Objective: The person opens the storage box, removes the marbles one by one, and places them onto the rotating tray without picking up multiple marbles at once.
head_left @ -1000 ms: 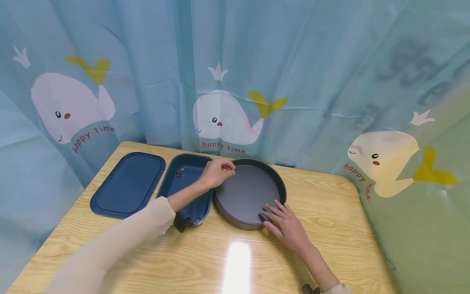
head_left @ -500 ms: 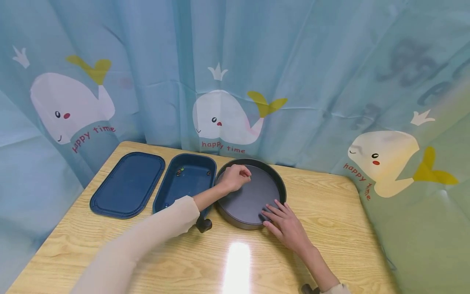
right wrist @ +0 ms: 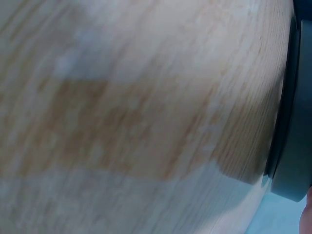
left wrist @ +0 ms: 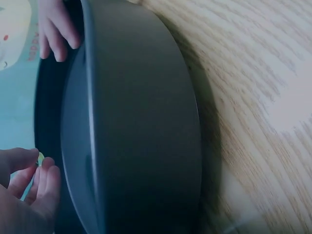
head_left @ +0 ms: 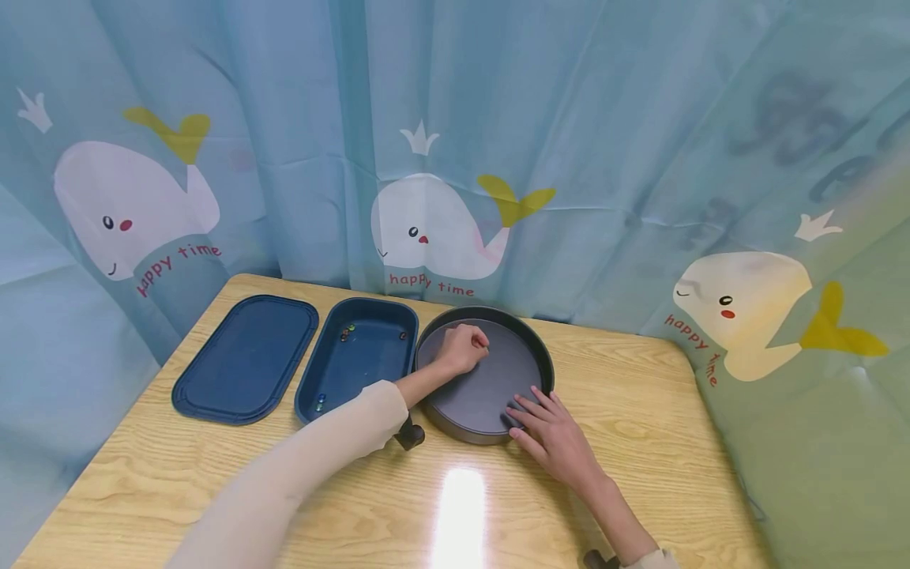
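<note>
Over the round dark cake pan (head_left: 490, 387), my left hand (head_left: 462, 350) is held above the floor of the pan. Its thumb and fingertips pinch a small yellow-green marble (left wrist: 40, 157), mostly covered by the fingers. My right hand (head_left: 558, 442) rests on the near right rim of the pan with fingers spread and relaxed, fingertips reaching inside. To the left of the pan, a deep blue rectangular tray (head_left: 366, 367) has several small coloured marbles (head_left: 347, 333) lying in it, near its far left, far right and near left parts.
A flat blue lid (head_left: 245, 359) lies left of the tray on the wooden table (head_left: 626, 411). Behind the table hangs a blue curtain (head_left: 604, 118) printed with whales. The pan's tall outer wall (left wrist: 146, 97) stands between the left wrist and the hand's fingertips.
My left hand has moved right, from the tray's edge to over the pan, uncovering marbles in the tray. My right hand has stayed on the rim.
</note>
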A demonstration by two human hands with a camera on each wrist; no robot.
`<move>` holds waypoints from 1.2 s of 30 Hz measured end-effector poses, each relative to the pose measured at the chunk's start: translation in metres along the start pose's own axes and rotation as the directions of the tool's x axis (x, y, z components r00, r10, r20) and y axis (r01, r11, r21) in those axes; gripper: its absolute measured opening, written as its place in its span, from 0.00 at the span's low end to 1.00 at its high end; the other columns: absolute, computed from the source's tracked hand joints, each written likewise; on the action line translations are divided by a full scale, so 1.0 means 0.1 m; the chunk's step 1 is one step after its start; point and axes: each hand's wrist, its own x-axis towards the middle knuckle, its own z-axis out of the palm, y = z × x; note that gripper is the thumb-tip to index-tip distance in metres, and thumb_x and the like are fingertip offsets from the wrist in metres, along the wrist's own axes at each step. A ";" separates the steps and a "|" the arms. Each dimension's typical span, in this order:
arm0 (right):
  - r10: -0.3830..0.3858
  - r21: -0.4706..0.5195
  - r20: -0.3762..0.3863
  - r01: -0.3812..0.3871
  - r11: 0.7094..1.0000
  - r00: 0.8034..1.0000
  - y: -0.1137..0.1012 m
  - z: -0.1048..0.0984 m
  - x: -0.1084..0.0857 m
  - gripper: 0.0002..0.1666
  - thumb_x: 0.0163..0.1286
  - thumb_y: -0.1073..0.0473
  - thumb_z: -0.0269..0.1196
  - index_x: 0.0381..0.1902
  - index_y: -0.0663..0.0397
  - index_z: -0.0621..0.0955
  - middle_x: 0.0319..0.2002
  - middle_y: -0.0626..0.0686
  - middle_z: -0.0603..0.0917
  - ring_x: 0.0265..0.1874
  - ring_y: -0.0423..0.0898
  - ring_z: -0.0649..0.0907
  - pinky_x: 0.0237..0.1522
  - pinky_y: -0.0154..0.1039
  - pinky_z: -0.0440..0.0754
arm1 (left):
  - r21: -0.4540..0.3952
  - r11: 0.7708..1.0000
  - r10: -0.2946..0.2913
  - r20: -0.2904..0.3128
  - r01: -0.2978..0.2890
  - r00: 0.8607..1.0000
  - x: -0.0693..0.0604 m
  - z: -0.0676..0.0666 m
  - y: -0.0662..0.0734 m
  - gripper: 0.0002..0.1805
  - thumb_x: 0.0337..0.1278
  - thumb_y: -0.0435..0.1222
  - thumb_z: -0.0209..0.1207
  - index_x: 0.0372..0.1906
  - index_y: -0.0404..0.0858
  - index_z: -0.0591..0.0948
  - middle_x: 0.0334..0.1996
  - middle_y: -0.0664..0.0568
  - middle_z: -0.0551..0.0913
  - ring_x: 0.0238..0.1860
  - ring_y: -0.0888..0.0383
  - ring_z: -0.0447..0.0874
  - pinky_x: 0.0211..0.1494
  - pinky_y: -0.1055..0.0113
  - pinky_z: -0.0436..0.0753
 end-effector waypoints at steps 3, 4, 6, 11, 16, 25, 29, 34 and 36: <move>-0.006 0.007 -0.012 0.006 1.000 1.000 -0.01 0.00 0.00 0.21 0.73 0.47 0.62 0.57 0.51 0.85 0.62 0.55 0.80 0.68 0.62 0.69 0.67 0.64 0.59 | 0.040 0.999 -0.003 0.018 0.003 1.000 0.00 0.04 0.01 0.03 0.61 0.29 0.64 0.36 0.33 0.87 0.27 0.52 0.84 0.30 0.57 0.81 0.38 0.66 0.80; -0.004 0.009 -0.012 0.004 1.000 1.000 -0.01 0.00 0.00 0.21 0.73 0.47 0.62 0.57 0.51 0.85 0.62 0.55 0.80 0.68 0.62 0.69 0.67 0.64 0.59 | 0.052 0.999 -0.007 0.027 0.006 1.000 0.00 0.06 0.00 0.03 0.61 0.29 0.64 0.36 0.34 0.87 0.27 0.52 0.83 0.30 0.58 0.81 0.39 0.65 0.80; 0.002 0.013 -0.009 -0.002 1.000 1.000 -0.01 0.00 0.00 0.21 0.73 0.47 0.62 0.58 0.50 0.85 0.62 0.54 0.79 0.69 0.61 0.69 0.68 0.63 0.59 | 0.079 0.997 -0.010 0.037 0.007 0.999 0.01 0.08 0.00 0.03 0.62 0.29 0.64 0.35 0.34 0.86 0.27 0.53 0.83 0.31 0.58 0.81 0.39 0.65 0.80; 0.010 0.010 0.001 -0.010 1.000 1.000 -0.01 -0.01 0.01 0.22 0.73 0.46 0.62 0.58 0.49 0.85 0.63 0.53 0.79 0.69 0.60 0.68 0.68 0.62 0.58 | 0.154 0.988 0.003 0.040 -0.009 0.999 0.02 0.14 -0.05 0.03 0.61 0.28 0.63 0.32 0.36 0.85 0.28 0.52 0.83 0.32 0.57 0.81 0.41 0.63 0.81; 0.009 0.005 0.001 -0.009 1.000 1.000 -0.01 0.00 0.00 0.22 0.73 0.46 0.62 0.58 0.49 0.85 0.63 0.53 0.79 0.69 0.60 0.68 0.68 0.63 0.58 | 0.215 0.976 0.008 0.057 -0.020 0.998 0.03 0.19 -0.10 0.05 0.61 0.29 0.63 0.31 0.39 0.85 0.29 0.53 0.84 0.34 0.57 0.82 0.41 0.63 0.81; 0.006 0.004 0.002 -0.006 1.000 1.000 -0.01 0.01 0.01 0.22 0.73 0.46 0.61 0.59 0.49 0.84 0.63 0.53 0.79 0.70 0.59 0.68 0.69 0.62 0.57 | 0.257 0.966 0.022 0.086 -0.044 0.996 0.02 0.22 -0.11 0.05 0.63 0.29 0.62 0.32 0.38 0.85 0.31 0.51 0.83 0.33 0.55 0.81 0.39 0.61 0.81; 0.006 0.008 -0.005 -0.006 1.000 1.000 -0.01 0.00 0.01 0.22 0.73 0.46 0.61 0.58 0.49 0.84 0.63 0.53 0.79 0.70 0.60 0.68 0.68 0.63 0.58 | 0.262 0.963 0.041 0.090 -0.064 0.995 0.02 0.23 -0.13 0.05 0.64 0.28 0.62 0.32 0.38 0.85 0.31 0.51 0.83 0.34 0.56 0.82 0.40 0.62 0.81; 0.009 0.000 -0.006 -0.009 1.000 1.000 -0.02 0.00 0.00 0.22 0.73 0.46 0.61 0.58 0.49 0.84 0.63 0.52 0.79 0.70 0.59 0.68 0.68 0.63 0.58 | 0.258 0.964 0.037 0.094 -0.061 0.995 0.02 0.22 -0.14 0.05 0.63 0.28 0.61 0.32 0.37 0.84 0.31 0.51 0.83 0.33 0.56 0.81 0.39 0.62 0.81; 0.010 0.000 -0.004 -0.010 1.000 1.000 -0.02 0.00 0.00 0.22 0.73 0.46 0.62 0.58 0.49 0.84 0.63 0.52 0.79 0.70 0.59 0.68 0.68 0.63 0.58 | 0.256 0.965 0.027 0.098 -0.051 0.995 0.02 0.22 -0.13 0.05 0.63 0.28 0.61 0.32 0.37 0.84 0.31 0.51 0.83 0.32 0.56 0.81 0.38 0.62 0.81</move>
